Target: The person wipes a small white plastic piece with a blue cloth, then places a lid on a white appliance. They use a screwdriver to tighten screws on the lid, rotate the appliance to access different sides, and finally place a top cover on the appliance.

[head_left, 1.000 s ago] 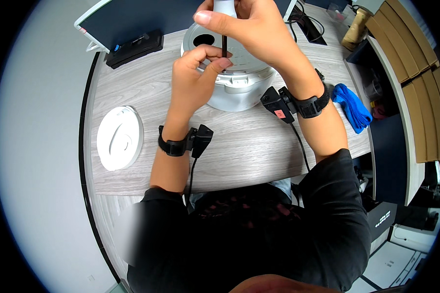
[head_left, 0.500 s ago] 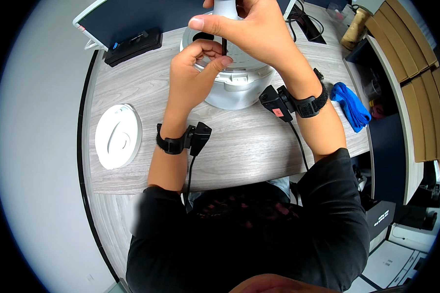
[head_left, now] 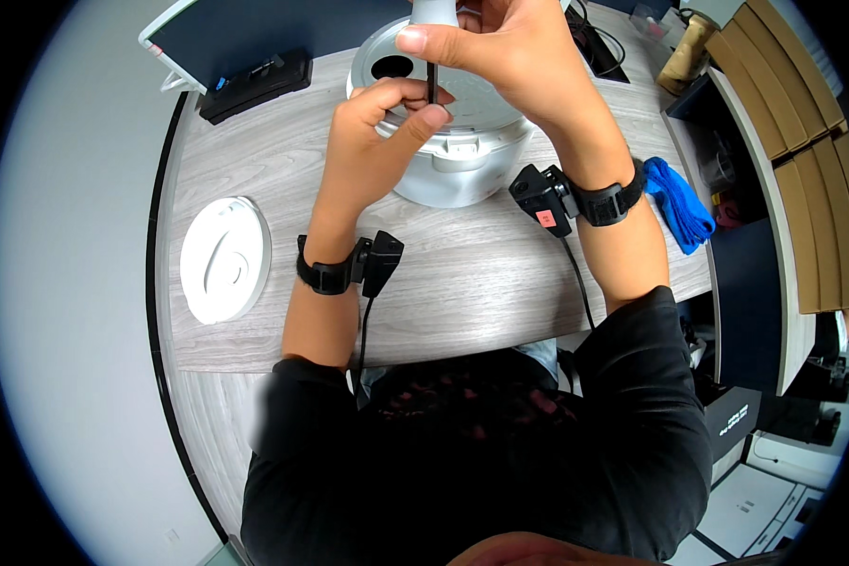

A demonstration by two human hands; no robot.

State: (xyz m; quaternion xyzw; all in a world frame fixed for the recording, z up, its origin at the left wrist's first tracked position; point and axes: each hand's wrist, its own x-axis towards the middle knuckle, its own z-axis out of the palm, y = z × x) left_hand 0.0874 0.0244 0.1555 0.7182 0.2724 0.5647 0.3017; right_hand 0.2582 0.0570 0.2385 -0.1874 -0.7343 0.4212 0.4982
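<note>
A round white appliance (head_left: 457, 174) stands at the far middle of the table, its top showing a dark round hole. Above it, my right hand (head_left: 500, 57) is closed round the pale grey handle of a screwdriver (head_left: 433, 85), whose dark shaft points straight down. My left hand (head_left: 382, 127) rests at the appliance's near left rim, thumb and fingers pinched round the shaft's lower end. The screwdriver's tip and whatever lies under it are hidden by my fingers. A white oval cover (head_left: 226, 262) with a curved recess lies on the table at the left.
Behind the left part of the table stands a dark screen panel (head_left: 283, 28), with a black case (head_left: 255, 87) before it. On the right lie a blue cloth (head_left: 679, 206) and a shelf with brown cardboard boxes (head_left: 774, 85). Cables run from black devices strapped to both my wrists.
My right hand has shifted slightly right and turned a little, still on the screwdriver. More of the dark hole shows now. My left hand stays almost in place.
</note>
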